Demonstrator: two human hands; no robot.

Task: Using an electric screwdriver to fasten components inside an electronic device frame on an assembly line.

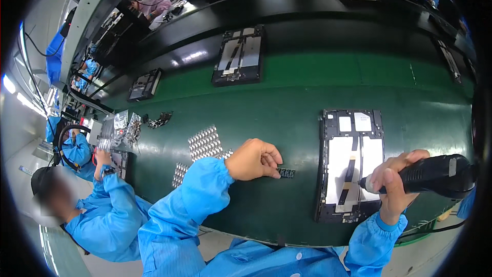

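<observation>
Electric screwdriver (435, 173), black and thick-barrelled, lies crosswise in the right hand (393, 185), whose fingers are wrapped and clamped round its front end, the tip resting at the lower right edge of the opened tablet chassis (350, 164). It looks fairly heavy and rigid, with a cable trailing behind that may drag on the wrist, so a full-fist hold close to the nose, as here, seems the steadiest. That chassis, a flat black frame with pale panels and a dark ribbon down its middle, lies on the green conveyor belt (287, 103) just in front of the person; I judge it light, stiff at the rim but fragile inside, best steadied by its outer frame and never by the ribbon. Left of the chassis, the left hand (253, 159) rests on the belt with fingers curled together, pinching or pressing a small dark component strip (286, 172); whether it is actually gripped I cannot tell. The strip looks tiny, light and easily flicked away, so a fingertip pinch at its ends suits it. Further left of the chassis lie sheets of small silvery parts (205, 143). Beyond the chassis, up the belt, a second opened tablet (239, 55) sits well apart, and a smaller dark unit (144, 85) lies left of that. At the far left a co-worker's blue sleeve (105, 210) reaches toward the belt's edge.
</observation>
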